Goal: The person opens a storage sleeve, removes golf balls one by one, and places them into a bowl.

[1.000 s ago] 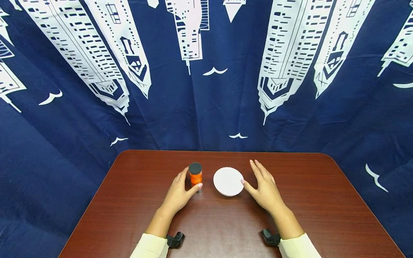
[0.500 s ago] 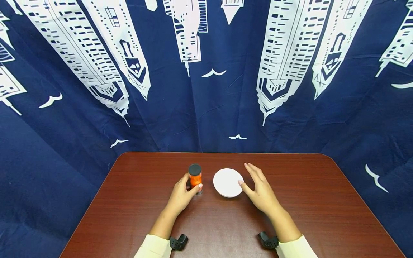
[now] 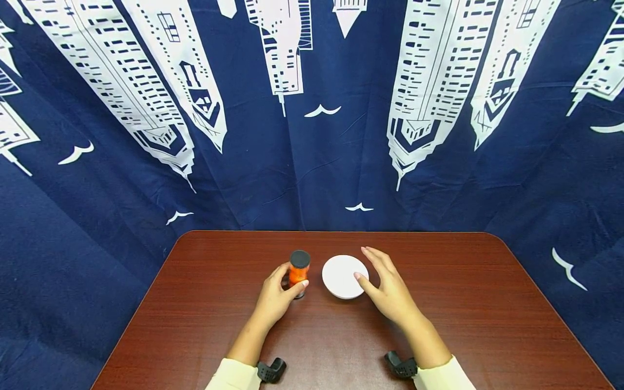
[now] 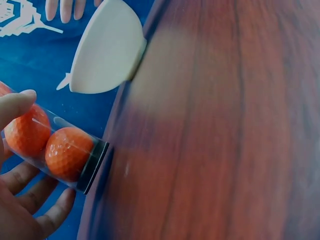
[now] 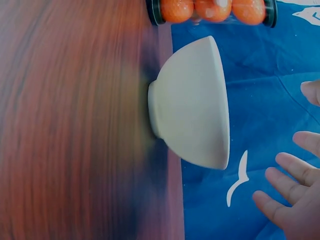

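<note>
A clear tube (image 3: 299,266) with dark end caps stands upright at the table's centre. Inside it the right wrist view shows three dimpled orange golf balls (image 5: 213,9). My left hand (image 3: 274,297) grips this tube, thumb on the near side and fingers round the far side. The left wrist view shows the lower cap (image 4: 93,168) close to the tabletop; whether it touches, I cannot tell. To the right of the tube sits a white bowl (image 3: 344,275), upright on its foot. My right hand (image 3: 391,290), fingers extended, hovers at the bowl's right, apart from it in the right wrist view.
The brown wooden table (image 3: 341,346) has its far edge just beyond the bowl and tube. Behind it hangs a dark blue cloth (image 3: 312,162) printed with white buildings and birds. Each wrist carries a black camera mount (image 3: 271,370).
My left hand has closed round the tube and shifted it slightly right, nearer the bowl. My right hand has drifted left, its thumb now overlapping the bowl's rim in the head view.
</note>
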`<state>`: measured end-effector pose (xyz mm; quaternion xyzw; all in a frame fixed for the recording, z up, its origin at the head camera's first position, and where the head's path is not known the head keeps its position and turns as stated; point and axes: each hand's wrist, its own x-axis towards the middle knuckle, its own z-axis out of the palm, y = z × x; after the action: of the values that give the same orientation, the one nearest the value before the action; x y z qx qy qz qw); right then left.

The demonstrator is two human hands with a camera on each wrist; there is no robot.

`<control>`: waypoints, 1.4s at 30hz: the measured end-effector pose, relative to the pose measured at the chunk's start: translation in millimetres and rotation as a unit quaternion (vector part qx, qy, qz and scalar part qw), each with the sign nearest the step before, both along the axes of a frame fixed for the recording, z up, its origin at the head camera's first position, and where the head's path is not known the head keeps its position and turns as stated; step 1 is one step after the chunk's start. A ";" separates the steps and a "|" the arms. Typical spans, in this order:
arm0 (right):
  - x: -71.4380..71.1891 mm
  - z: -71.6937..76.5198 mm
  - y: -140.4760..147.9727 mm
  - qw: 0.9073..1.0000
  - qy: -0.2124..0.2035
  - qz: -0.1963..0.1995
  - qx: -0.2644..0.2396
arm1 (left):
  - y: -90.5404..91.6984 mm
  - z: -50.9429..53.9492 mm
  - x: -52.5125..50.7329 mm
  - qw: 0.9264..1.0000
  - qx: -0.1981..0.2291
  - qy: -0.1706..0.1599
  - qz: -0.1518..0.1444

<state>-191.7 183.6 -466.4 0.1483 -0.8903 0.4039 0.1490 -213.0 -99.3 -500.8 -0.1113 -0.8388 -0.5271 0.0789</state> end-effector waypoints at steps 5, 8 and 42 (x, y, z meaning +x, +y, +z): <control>1.0 3.4 -4.7 1.000 0.008 0.005 -0.007 | 3.3 5.3 1.9 1.000 -0.008 0.012 0.002; 1.6 5.9 -7.4 1.000 0.009 0.014 -0.012 | 4.9 7.6 3.2 1.000 -0.016 0.018 -0.003; 7.6 5.6 -38.8 0.990 0.063 0.123 -0.032 | 24.6 6.7 17.5 0.992 -0.097 0.070 -0.028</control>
<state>-184.1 144.8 -460.8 0.2765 -0.8410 0.4372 0.1584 -195.5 -74.6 -494.1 -0.1783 -0.8747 -0.4365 0.1119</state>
